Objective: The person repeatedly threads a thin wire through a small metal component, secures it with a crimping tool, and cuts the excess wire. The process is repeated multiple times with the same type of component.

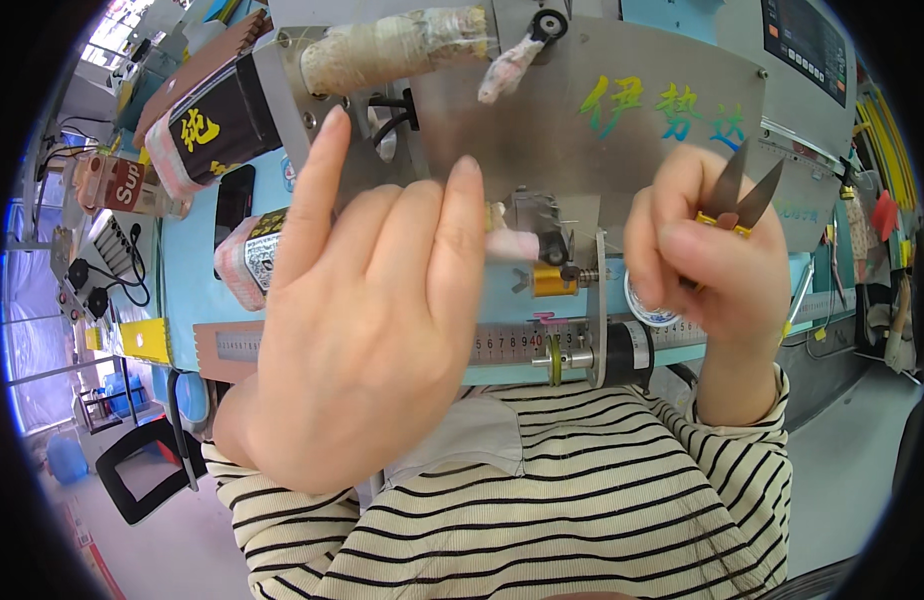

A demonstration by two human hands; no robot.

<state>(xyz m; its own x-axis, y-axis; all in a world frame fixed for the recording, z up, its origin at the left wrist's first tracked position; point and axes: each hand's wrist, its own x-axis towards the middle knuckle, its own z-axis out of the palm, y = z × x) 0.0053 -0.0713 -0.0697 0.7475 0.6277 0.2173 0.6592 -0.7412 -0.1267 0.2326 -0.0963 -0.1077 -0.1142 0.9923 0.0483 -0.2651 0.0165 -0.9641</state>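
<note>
My left hand (367,300) is raised before the steel machine plate (542,130), its back showing. Two of its fingers stretch upward and the middle ones bend away; the thumb is hidden, and nothing shows in its grasp. In my right hand (717,245) is a small pair of scissors (739,195), with dark blades pointing up, slightly apart, and yellow at the handles. A roller wrapped in clear film (397,50) sits on the machine above my left hand. Between the hands are a spool of golden thread (554,281) and a small pink-wrapped piece (512,245).
A steel ruler (507,347) runs along the table's near edge, beside a black cylindrical motor (627,352). At the left lie a phone (235,205), a dark box-shaped item (222,125) and a drink bottle (132,187). A control screen (807,50) stands at the upper right.
</note>
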